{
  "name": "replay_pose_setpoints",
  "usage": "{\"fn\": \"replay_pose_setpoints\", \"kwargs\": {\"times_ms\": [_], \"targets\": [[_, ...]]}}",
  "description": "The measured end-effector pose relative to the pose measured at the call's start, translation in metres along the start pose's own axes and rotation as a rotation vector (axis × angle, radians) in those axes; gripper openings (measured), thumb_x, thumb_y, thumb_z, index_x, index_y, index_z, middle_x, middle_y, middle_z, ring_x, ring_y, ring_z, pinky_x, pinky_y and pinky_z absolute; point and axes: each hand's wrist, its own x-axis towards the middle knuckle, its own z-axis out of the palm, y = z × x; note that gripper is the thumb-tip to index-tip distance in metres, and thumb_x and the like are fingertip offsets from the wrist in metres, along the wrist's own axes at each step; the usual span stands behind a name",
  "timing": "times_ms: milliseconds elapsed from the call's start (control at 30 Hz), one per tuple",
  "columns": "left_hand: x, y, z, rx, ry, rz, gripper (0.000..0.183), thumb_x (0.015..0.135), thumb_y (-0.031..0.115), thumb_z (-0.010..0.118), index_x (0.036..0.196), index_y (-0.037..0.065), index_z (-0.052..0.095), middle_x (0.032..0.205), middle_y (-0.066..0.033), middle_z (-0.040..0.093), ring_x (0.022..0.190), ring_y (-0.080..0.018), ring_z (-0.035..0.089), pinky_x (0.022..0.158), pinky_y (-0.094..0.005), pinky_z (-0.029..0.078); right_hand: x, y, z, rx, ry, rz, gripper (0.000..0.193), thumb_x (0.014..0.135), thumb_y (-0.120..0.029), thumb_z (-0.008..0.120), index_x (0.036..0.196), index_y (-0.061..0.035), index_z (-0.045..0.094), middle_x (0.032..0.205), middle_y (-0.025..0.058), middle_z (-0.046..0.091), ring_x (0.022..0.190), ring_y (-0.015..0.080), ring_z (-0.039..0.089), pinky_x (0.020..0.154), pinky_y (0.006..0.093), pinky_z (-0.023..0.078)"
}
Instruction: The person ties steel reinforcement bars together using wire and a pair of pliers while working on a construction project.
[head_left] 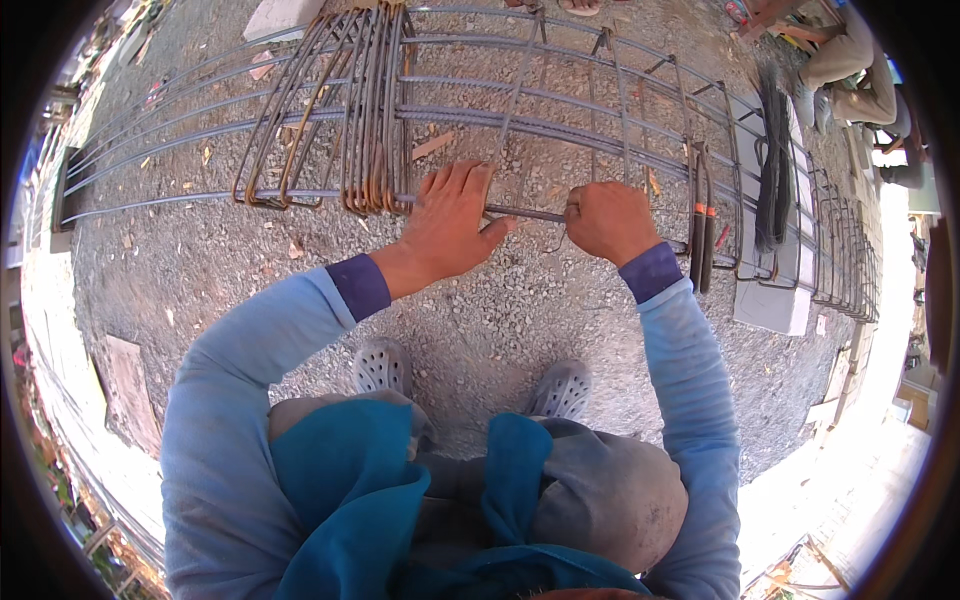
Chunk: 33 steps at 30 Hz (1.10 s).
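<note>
A long cage of ribbed steel reinforcing bars [470, 120] with square stirrups stretches across the gravel before me. My left hand [450, 220] rests on its nearest bar, fingers stretched out flat and thumb apart, beside an upright stirrup leg. To the right, my right hand [612, 222] is closed in a fist around the nearest reinforcing bar [530, 213]. A thin wire end dangles below the bar by that fist; where it leads is hidden. Several bunched stirrups [375, 120] stand left of my left hand. A dark two-handled tool [703, 215] with orange bands hangs right of my right hand.
A bundle of black wire [772, 165] lies over a pale block [775, 300] at the right. Another person's legs [855, 75] show at the far right. A flat board [130, 385] lies at the left. My grey perforated clogs [562, 390] stand on gravel.
</note>
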Motion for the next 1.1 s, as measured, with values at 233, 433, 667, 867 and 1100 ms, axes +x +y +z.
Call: {"fn": "replay_pose_setpoints", "kwargs": {"times_ms": [233, 433, 667, 867, 1100], "targets": [[0.005, 0.023, 0.028, -0.061, -0.210, 0.080, 0.078, 0.084, 0.032, 0.062, 0.141, -0.004, 0.024, 0.118, -0.0270, 0.053, 0.117, -0.0428, 0.046, 0.101, -0.0514, 0.032, -0.007, 0.003, 0.003, 0.119, -0.018, 0.046, 0.020, 0.078, -0.023, 0.054, 0.078, -0.0085, 0.069, 0.078, 0.0164, 0.067, 0.080, 0.0347, 0.064, 0.071, 0.0459, 0.051], [0.019, 0.050, 0.031, -0.135, -0.302, 0.059, 0.073, 0.086, 0.028, 0.060, 0.142, -0.002, 0.024, 0.122, -0.0260, 0.052, 0.121, -0.0406, 0.044, 0.105, -0.0511, 0.028, -0.007, 0.002, -0.004, 0.106, -0.104, 0.085, 0.021, 0.079, -0.023, 0.053, 0.082, -0.0098, 0.070, 0.080, 0.0160, 0.067, 0.080, 0.0347, 0.064, 0.073, 0.0467, 0.050], [-0.043, -0.003, 0.022, -0.247, -0.111, 0.291, 0.045, 0.089, 0.026, 0.057, 0.124, 0.000, 0.045, 0.113, -0.0200, 0.056, 0.112, -0.0366, 0.050, 0.098, -0.0493, 0.036, -0.018, 0.016, 0.006, 0.324, 0.023, 0.090, 0.020, 0.079, -0.022, 0.052, 0.082, -0.0118, 0.069, 0.080, 0.0147, 0.067, 0.079, 0.0354, 0.064, 0.071, 0.0467, 0.051], [-0.029, -0.026, 0.085, -1.193, -0.807, -1.168, 0.058, 0.096, 0.055, 0.036, 0.120, 0.004, 0.048, 0.112, -0.0144, 0.058, 0.102, -0.0254, 0.057, 0.087, -0.0422, 0.045, -0.015, 0.016, 0.013, 0.288, 0.072, 0.095, 0.018, 0.079, -0.021, 0.053, 0.079, -0.0109, 0.068, 0.077, 0.0137, 0.067, 0.073, 0.0354, 0.064, 0.068, 0.0462, 0.051], [0.029, -0.043, 0.129, -1.935, -0.732, -0.824, 0.087, 0.087, 0.072, 0.032, 0.144, 0.007, 0.027, 0.132, -0.0177, 0.046, 0.124, -0.0298, 0.045, 0.099, -0.0470, 0.040, -0.023, 0.022, 0.015, 0.404, 0.129, 0.074, 0.013, 0.076, -0.016, 0.055, 0.080, -0.0101, 0.066, 0.078, 0.0111, 0.065, 0.068, 0.0322, 0.063, 0.062, 0.0424, 0.050]]}}
